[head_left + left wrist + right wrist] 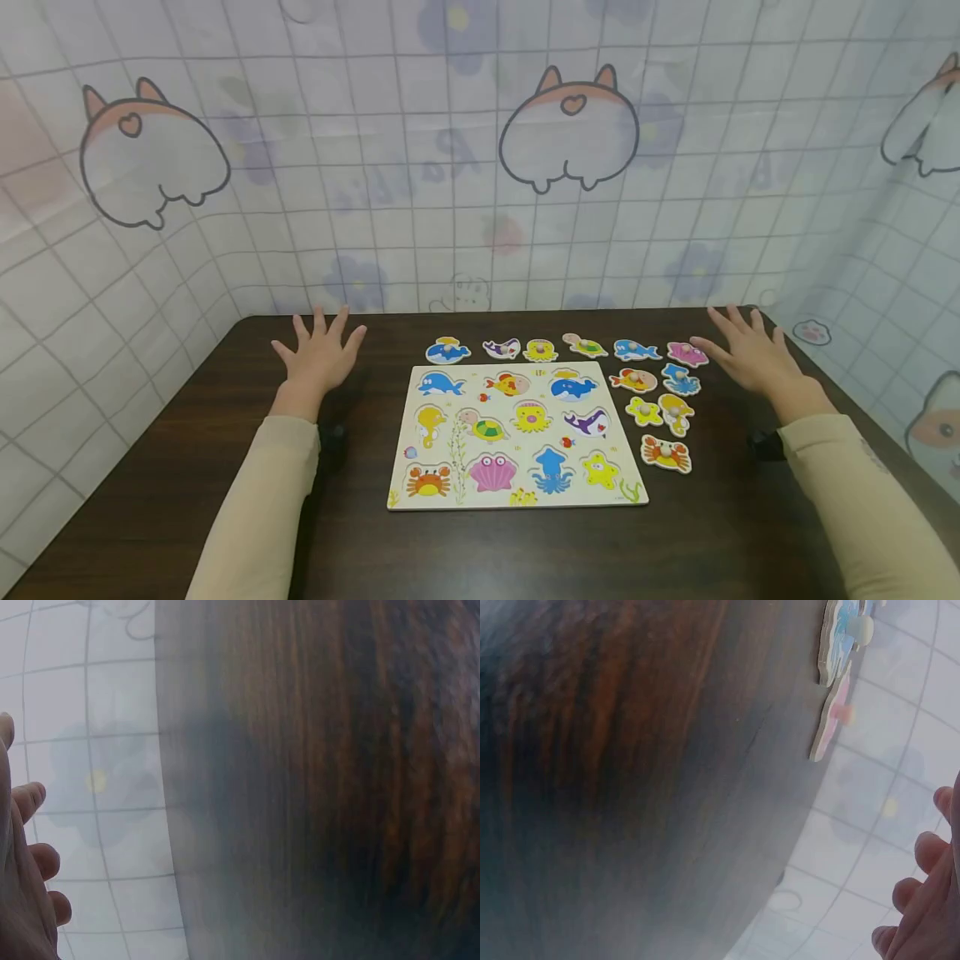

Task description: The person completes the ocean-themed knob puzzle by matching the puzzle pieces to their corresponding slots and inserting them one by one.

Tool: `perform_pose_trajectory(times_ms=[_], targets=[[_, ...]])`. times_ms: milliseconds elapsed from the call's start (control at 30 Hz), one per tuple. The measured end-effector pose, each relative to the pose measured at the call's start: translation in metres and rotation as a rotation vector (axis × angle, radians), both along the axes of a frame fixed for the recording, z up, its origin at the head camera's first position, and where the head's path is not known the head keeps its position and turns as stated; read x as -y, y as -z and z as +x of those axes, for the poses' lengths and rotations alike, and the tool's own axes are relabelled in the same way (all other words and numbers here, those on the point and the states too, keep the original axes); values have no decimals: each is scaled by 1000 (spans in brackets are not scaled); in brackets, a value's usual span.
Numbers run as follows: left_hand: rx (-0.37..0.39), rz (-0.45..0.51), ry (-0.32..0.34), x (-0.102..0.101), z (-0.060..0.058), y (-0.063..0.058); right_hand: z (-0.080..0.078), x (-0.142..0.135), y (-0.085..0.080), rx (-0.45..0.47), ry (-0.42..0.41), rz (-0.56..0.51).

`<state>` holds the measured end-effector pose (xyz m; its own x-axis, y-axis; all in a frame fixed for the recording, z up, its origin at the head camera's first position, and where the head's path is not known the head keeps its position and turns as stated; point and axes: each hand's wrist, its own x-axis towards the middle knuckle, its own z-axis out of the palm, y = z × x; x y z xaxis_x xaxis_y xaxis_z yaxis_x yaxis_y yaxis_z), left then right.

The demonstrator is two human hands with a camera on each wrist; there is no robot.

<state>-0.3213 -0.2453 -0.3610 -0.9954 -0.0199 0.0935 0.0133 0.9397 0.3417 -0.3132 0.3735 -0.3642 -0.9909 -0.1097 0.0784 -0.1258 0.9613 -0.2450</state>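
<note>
A wooden sea-animal puzzle board [517, 450] lies flat on the dark table, with pictured shapes across it. Its loose knobbed pieces lie along the back and right sides, among them a crab piece [666, 454], a squid piece [681, 380] and a pink shell piece [687, 354]. My left hand [318, 358] is spread to the left of the board, holding nothing. With fingers spread and no object in it, my right hand [753, 354] is just right of the shell piece. The right wrist view shows the squid piece [840, 637] and shell piece [830, 720] standing beyond that hand.
The dark wooden table [517, 554] meets a grid-patterned cloth [420, 150] at the back and both sides. Further pieces at the back include a blue whale [447, 351], an octopus [540, 351] and a turtle [585, 345]. A wrist strap [765, 445] shows beside the right sleeve.
</note>
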Motion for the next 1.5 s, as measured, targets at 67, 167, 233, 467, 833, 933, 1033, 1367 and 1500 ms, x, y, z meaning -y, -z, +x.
perform_pose_trajectory(times_ms=[67, 167, 233, 467, 833, 933, 1033, 1367, 1500], targets=[[3, 7, 0, 0, 1, -1, 0, 1, -1, -8, -8, -3], [3, 17, 0, -1, 2, -2, 1, 3, -4, -10, -15, -2], [-1, 22, -2, -2, 2, -2, 2, 4, -5, -10, -19, 1], [4, 23, 8, -5, 2, 1, 5, 12, -8, -12, -41, 2], [5, 48, 21, -8, 2, 6, 10, 24, -12, -9, -128, -14], [2, 56, 25, -9, 3, 7, 11, 28, -11, -6, -152, -35], [-5, 60, 30, -11, 4, 8, 12, 30, -9, -3, -167, -55], [-11, 80, 47, -16, 6, 8, 16, 39, -7, -10, -182, -64], [-9, 95, 59, -17, 7, 8, 19, 45, -9, -11, -188, -70]])
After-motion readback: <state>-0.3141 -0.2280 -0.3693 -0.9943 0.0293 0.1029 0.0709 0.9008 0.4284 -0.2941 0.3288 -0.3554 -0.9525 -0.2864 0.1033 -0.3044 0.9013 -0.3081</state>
